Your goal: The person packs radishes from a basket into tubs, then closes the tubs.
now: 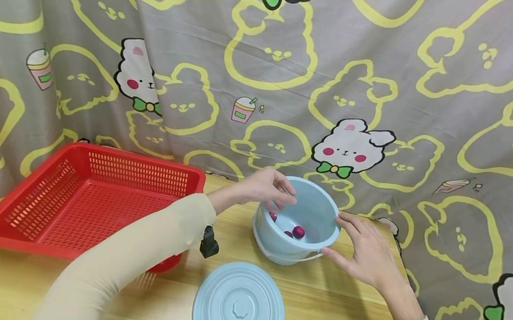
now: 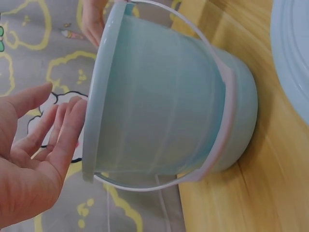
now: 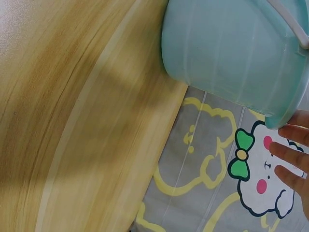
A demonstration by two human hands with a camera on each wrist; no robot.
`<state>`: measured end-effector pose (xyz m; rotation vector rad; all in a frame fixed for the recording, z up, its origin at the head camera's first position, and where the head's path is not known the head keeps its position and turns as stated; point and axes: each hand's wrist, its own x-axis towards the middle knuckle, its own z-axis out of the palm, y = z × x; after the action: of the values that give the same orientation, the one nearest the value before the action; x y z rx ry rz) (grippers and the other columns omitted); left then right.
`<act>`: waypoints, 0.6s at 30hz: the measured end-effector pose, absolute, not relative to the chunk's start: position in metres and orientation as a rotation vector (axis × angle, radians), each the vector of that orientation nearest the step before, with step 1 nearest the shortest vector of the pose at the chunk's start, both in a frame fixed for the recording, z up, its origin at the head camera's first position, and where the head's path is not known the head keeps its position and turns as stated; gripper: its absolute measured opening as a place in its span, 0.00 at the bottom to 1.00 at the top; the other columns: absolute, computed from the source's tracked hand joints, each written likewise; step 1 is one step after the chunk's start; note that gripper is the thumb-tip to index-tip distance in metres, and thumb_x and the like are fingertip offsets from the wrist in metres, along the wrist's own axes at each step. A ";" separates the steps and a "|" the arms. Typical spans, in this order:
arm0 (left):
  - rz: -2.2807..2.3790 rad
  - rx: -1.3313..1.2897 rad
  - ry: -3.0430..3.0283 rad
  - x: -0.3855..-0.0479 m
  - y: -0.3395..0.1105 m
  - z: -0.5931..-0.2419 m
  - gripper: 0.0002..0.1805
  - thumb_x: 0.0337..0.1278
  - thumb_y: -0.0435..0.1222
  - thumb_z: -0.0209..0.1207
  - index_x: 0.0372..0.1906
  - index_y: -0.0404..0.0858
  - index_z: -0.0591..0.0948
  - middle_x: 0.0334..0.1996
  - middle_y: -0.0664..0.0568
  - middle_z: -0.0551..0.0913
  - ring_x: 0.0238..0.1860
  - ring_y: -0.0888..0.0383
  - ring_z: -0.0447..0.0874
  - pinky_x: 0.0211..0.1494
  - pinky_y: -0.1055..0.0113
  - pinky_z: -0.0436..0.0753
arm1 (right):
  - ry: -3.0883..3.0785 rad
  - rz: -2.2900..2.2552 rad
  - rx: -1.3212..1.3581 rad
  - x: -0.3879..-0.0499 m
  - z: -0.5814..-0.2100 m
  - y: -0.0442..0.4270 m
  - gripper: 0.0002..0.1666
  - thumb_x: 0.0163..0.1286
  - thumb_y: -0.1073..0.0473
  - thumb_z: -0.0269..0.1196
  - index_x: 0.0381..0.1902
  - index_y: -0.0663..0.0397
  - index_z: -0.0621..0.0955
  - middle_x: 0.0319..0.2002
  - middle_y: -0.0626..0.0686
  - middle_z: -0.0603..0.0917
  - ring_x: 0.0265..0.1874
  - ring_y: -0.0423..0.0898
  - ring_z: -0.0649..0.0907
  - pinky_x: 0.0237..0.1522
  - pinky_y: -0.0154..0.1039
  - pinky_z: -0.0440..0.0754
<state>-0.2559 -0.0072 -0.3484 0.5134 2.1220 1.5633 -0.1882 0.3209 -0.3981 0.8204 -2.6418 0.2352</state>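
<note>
A light blue bucket (image 1: 293, 250) with a white handle (image 2: 231, 101) stands on the table. Three small dark red round things (image 1: 298, 232), perhaps fruit, show at its bottom; their kind is unclear. Over the bucket's left rim hovers my left hand (image 1: 268, 186), its fingers loosely bent; nothing shows in its grasp in the left wrist view. My right hand (image 1: 369, 252) touches the rim on the right side with extended fingers, the thumb near the handle's end. A round light blue lid (image 1: 240, 308) lies flat in front of the bucket.
To the left sits a red plastic basket (image 1: 106, 215) with perforated sides, partly behind my left arm. The wooden table (image 1: 334, 307) meets a grey patterned curtain (image 1: 263, 144) at the back and right.
</note>
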 end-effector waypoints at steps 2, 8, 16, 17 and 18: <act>1.560 0.520 2.120 -0.255 -0.011 -0.347 0.16 0.65 0.37 0.71 0.53 0.35 0.87 0.47 0.39 0.89 0.47 0.44 0.94 0.50 0.52 0.94 | -2.640 0.235 0.822 -0.188 -0.398 0.321 0.47 0.57 0.33 0.76 0.65 0.57 0.82 0.66 0.58 0.83 0.63 0.63 0.83 0.62 0.67 0.81; 1.564 0.521 2.135 -0.252 -0.022 -0.342 0.15 0.65 0.37 0.71 0.52 0.35 0.87 0.45 0.40 0.88 0.44 0.48 0.94 0.46 0.57 0.95 | -2.633 0.228 0.827 -0.188 -0.396 0.320 0.47 0.57 0.33 0.76 0.65 0.58 0.82 0.66 0.58 0.83 0.62 0.63 0.83 0.62 0.67 0.81; 1.533 0.492 2.160 -0.246 -0.043 -0.336 0.15 0.64 0.38 0.72 0.52 0.37 0.87 0.46 0.37 0.87 0.48 0.43 0.94 0.46 0.56 0.95 | -2.627 0.224 0.829 -0.189 -0.398 0.320 0.47 0.57 0.33 0.76 0.64 0.58 0.82 0.65 0.58 0.84 0.62 0.63 0.84 0.62 0.67 0.82; 1.531 0.486 2.163 -0.246 -0.045 -0.336 0.15 0.64 0.38 0.72 0.52 0.37 0.87 0.47 0.36 0.87 0.47 0.43 0.94 0.46 0.56 0.95 | -2.626 0.223 0.829 -0.189 -0.398 0.320 0.47 0.57 0.33 0.76 0.64 0.58 0.82 0.65 0.58 0.84 0.62 0.63 0.84 0.61 0.67 0.82; 1.529 0.481 2.167 -0.245 -0.048 -0.336 0.15 0.64 0.38 0.72 0.52 0.37 0.87 0.48 0.36 0.88 0.46 0.44 0.94 0.45 0.56 0.95 | -2.625 0.223 0.829 -0.189 -0.398 0.320 0.47 0.57 0.33 0.76 0.64 0.58 0.82 0.65 0.58 0.84 0.62 0.63 0.84 0.61 0.67 0.82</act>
<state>-0.2452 -0.0479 -0.3358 0.4805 2.1671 1.5288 -0.1890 0.3200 -0.3979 0.8292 -2.6255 0.2231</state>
